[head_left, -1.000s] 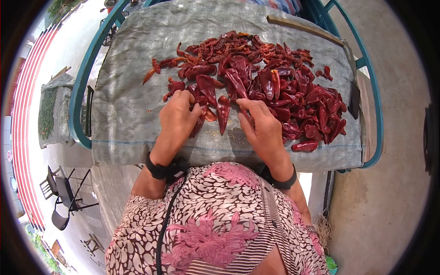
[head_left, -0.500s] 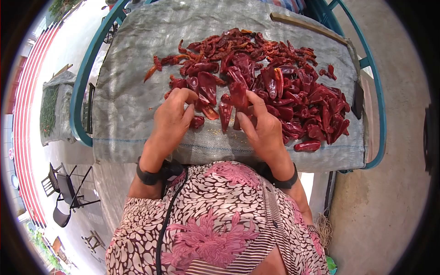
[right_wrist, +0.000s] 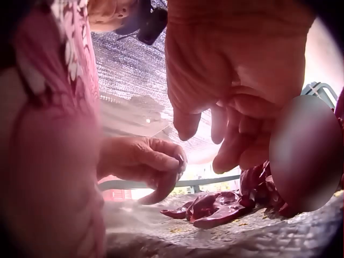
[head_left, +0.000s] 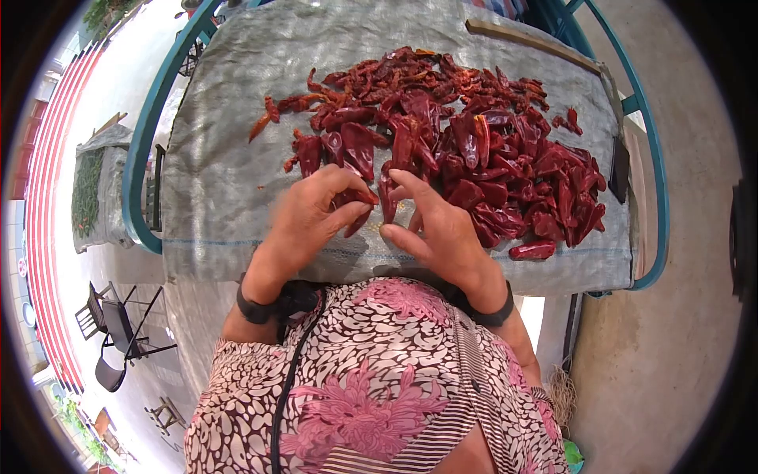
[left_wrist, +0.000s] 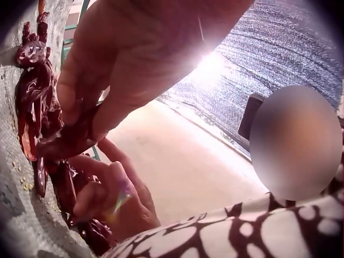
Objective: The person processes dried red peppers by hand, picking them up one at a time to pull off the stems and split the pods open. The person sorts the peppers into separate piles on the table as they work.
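In the head view, my left hand point(head_left: 308, 217) pinches a dark red dried chili pepper point(head_left: 359, 207) between thumb and fingers, low over the sheet. The left wrist view shows this chili pepper point(left_wrist: 72, 137) under the fingertips. My right hand point(head_left: 446, 233) is close on the right, thumb and forefinger apart with nothing between them. A single dried chili point(head_left: 388, 193) lies on the sheet between the hands. Just beyond are larger flattened chilies point(head_left: 359, 150). In the right wrist view, the right hand point(right_wrist: 236, 75) hangs above chilies on the sheet.
A grey woven sheet point(head_left: 229, 158) covers the surface, framed by teal metal rails point(head_left: 140, 150). Glossy chilies point(head_left: 545, 182) are heaped at right; smaller shrivelled ones point(head_left: 395, 75) lie behind. A wooden strip point(head_left: 533, 47) and a dark flat object point(head_left: 620, 170) edge the sheet.
My right hand has let go of a chili at the pile and drawn back toward me. The left hand has picked up a chili from the sheet and moved right, closer to the right hand.
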A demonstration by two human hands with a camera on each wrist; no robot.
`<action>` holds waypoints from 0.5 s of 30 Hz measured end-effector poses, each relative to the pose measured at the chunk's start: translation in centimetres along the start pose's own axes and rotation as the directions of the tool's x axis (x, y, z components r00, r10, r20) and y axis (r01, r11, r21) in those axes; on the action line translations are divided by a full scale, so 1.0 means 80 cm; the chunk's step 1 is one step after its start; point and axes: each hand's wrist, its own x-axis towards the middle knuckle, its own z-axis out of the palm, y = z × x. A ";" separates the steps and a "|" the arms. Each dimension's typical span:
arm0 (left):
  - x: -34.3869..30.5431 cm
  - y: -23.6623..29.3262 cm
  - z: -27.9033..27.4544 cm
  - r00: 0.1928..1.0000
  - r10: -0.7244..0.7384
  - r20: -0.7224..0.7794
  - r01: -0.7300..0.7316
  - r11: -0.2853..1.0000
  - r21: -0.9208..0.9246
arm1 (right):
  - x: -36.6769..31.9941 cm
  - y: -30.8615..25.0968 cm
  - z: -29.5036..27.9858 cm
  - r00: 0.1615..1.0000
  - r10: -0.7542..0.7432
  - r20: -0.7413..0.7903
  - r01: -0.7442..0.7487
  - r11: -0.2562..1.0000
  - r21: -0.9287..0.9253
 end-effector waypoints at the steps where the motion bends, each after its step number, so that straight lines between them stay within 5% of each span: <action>1: 0.002 0.001 0.007 1.000 0.014 0.024 -0.012 0.997 -0.075 | -0.001 0.002 0.002 0.997 0.034 0.069 -0.037 0.998 0.041; 4: 0.004 -0.001 0.022 0.999 0.030 0.043 -0.021 0.980 -0.195 | 0.002 0.016 0.014 0.988 -0.148 -0.033 0.143 0.980 -0.137; 7: 0.016 -0.020 0.021 0.995 -0.041 -0.089 0.022 0.978 -0.206 | -0.002 0.010 0.004 0.998 0.028 -0.058 -0.036 0.987 -0.155; 10: 0.031 -0.038 0.011 0.917 0.141 -0.373 0.066 0.869 0.491 | -0.003 0.012 0.003 0.982 0.054 -0.180 -0.083 0.985 -0.155; 13: 0.042 -0.058 0.012 0.872 0.271 -0.408 0.063 0.763 0.643 | -0.002 0.013 0.004 0.964 0.098 -0.248 -0.122 0.989 -0.085; 15: 0.048 -0.062 0.010 0.900 0.196 -0.390 0.090 0.791 0.606 | -0.001 0.014 0.005 0.980 0.021 -0.200 -0.048 0.991 -0.127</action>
